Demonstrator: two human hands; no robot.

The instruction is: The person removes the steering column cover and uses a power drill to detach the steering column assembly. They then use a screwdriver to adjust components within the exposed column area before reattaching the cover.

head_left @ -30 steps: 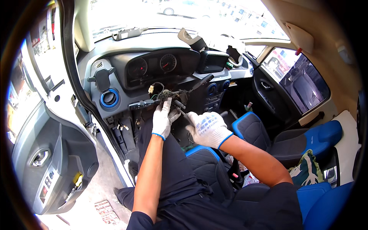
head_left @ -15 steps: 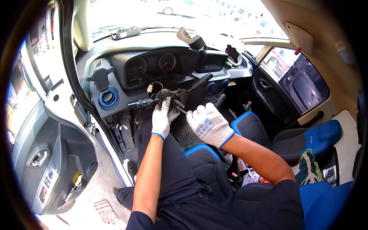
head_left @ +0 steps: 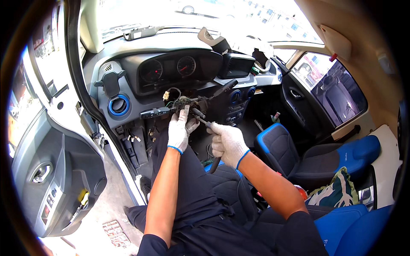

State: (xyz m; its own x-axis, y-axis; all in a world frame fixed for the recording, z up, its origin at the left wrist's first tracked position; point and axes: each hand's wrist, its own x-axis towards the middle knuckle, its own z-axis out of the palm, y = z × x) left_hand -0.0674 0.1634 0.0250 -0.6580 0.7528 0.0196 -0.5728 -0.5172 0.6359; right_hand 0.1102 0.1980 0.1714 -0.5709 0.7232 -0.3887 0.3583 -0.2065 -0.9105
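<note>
The bare steering column (head_left: 190,103) stands with no steering wheel on it, its inner parts and wires showing. A switch stalk (head_left: 154,112) sticks out to its left and another stalk (head_left: 225,88) to its upper right. My gloved left hand (head_left: 179,130) is closed at the lower side of the column, its fingertips partly hidden. My gloved right hand (head_left: 228,143) grips a ratchet wrench (head_left: 215,165), whose dark handle hangs below the fist. Its thin metal shaft reaches up-left to the column. A loose yellowish connector (head_left: 166,95) on a wire stands up beside the column.
Behind the column are the instrument cluster (head_left: 167,71) and a dark screen (head_left: 237,66). A phone holder (head_left: 111,84) sits at the left vent. Removed trim (head_left: 213,40) lies on the dashboard. The driver's door (head_left: 55,170) is open. Blue-and-black seats (head_left: 282,145) stand to the right.
The ratchet's handle has swung from the upper right of my right hand to below it. My right hand has turned and shifted slightly lower. My left hand stays at the column.
</note>
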